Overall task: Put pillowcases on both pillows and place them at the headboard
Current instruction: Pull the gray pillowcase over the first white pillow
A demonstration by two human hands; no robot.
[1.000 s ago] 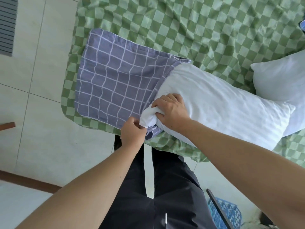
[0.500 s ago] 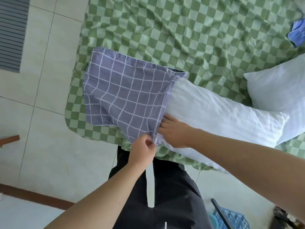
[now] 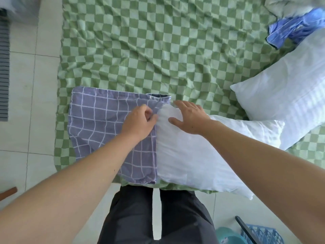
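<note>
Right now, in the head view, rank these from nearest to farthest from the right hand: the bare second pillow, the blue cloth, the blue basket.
Measured from the right hand:
1. Second pillow, on the bed to the right of the hand.
2. Blue basket, on the floor at the lower right, and blue cloth, on the bed at the far upper right: too close to call.
</note>
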